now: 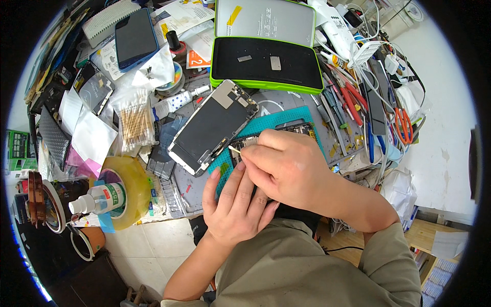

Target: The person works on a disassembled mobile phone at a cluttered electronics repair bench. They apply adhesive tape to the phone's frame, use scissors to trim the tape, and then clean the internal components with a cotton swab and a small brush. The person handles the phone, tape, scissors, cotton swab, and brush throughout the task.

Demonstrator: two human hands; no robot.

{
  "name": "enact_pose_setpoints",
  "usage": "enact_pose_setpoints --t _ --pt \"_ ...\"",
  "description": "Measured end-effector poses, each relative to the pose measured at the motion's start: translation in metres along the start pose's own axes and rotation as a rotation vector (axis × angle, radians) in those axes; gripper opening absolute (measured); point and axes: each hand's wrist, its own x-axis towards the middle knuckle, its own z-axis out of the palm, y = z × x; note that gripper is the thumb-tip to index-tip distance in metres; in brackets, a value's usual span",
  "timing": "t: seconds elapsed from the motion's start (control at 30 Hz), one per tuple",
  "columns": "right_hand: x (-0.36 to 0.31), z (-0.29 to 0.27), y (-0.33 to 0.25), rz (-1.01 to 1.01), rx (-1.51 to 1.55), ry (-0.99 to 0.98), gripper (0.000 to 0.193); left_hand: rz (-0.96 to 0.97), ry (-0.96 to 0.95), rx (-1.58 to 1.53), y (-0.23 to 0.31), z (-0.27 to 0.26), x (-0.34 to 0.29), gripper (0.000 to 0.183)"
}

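Note:
My right hand (286,163) pinches a cotton swab (236,150), its white tip over the inside of an opened phone (250,140). The phone lies on a teal mat (279,116), and both hands hide much of it. My left hand (235,210) rests with its fingers stretched out along the phone's near side, close under the right hand. Left of the phone, a phone screen assembly (214,127) lies at a slant with its dark inner side up; whether a cable joins the two I cannot tell.
Behind the mat stands a green-edged case (266,61) with its lid up and small metal plates inside. A bag of cotton swabs (136,120), yellow tape roll (138,192) and spray bottle (99,198) crowd the left. Screwdrivers (335,105), orange-handled scissors (403,126) and cables lie right.

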Motion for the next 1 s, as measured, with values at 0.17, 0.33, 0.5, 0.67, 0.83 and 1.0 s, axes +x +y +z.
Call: enact_pose_setpoints --t 0.17,0.33,0.5,0.67,0.83,1.0 --pt "0.002 -0.003 0.004 0.03 -0.018 -0.003 0.01 -0.006 -0.009 0.005 0.001 -0.001 0.0 0.043" --pt "0.003 -0.004 0.005 0.096 -0.031 0.01 0.012 -0.001 -0.005 0.018 0.0 -0.001 0.0 0.044" --pt "0.003 -0.01 0.008 0.131 -0.032 0.007 0.007 -0.006 -0.022 0.02 0.001 -0.002 0.001 0.045" --pt "0.002 -0.014 0.008 0.143 -0.036 -0.018 0.01 -0.004 -0.03 0.013 0.0 -0.003 0.001 0.045" --pt "0.002 -0.013 0.01 0.097 -0.021 0.035 0.004 0.017 -0.019 -0.014 0.0 0.0 0.0 0.042" --pt "0.003 -0.007 0.005 0.103 -0.033 -0.001 0.009 -0.002 -0.033 0.024 0.001 -0.005 0.0 0.044"
